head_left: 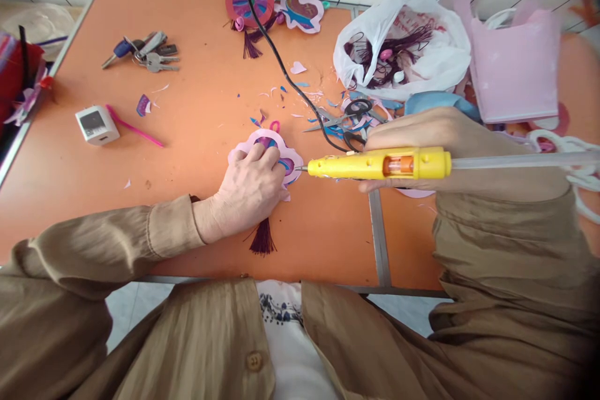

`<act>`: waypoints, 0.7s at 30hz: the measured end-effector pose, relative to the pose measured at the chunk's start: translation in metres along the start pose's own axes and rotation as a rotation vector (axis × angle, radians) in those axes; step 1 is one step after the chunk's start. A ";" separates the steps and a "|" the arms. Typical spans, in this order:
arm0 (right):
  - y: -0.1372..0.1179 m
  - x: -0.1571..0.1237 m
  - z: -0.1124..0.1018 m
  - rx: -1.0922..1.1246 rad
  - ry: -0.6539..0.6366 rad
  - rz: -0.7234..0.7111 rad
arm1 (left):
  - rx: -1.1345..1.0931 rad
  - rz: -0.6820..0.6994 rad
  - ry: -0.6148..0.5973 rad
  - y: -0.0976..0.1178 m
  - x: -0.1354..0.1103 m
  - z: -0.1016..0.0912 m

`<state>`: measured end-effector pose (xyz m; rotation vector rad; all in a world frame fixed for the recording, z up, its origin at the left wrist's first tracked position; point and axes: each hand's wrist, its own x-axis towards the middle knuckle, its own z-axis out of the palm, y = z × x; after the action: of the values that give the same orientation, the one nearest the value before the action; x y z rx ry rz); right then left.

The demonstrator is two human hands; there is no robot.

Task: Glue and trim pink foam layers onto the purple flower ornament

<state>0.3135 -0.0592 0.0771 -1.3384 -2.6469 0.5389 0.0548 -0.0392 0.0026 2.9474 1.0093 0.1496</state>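
Note:
My right hand [422, 131] is closed around a yellow hot glue gun [365, 164], with a clear glue stick [515, 161] running out of its back end. The nozzle points left and meets, or nearly meets, the right edge of a pink scalloped paper ornament [293, 157] with a purple and blue centre. Over that ornament lies my left hand [253, 184], fingers curled and pressing on it; the fingertips are partly hidden. A dark purple tassel [262, 239] hangs out below the hand, and a small pink loop [275, 126] shows at the ornament's top.
A black cord [276, 56] crosses the orange table to the gun. Scissors [330, 120] lie among paper scraps. Behind are a white plastic bag [347, 53] of tassels, a pink bag [515, 69] and other ornaments [302, 11]. Keys [157, 62] and a white adapter [105, 133] lie left.

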 end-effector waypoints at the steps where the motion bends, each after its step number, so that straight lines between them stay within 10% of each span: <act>1: 0.000 0.000 0.000 -0.005 0.002 -0.001 | 0.001 -0.002 0.000 0.000 0.000 0.000; 21: 0.001 0.000 0.000 0.025 0.037 -0.046 | -0.194 0.101 -0.035 -0.017 0.000 -0.013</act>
<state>0.3141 -0.0585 0.0771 -1.2647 -2.6256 0.5349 0.0428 -0.0262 0.0147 2.8137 0.7933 0.1856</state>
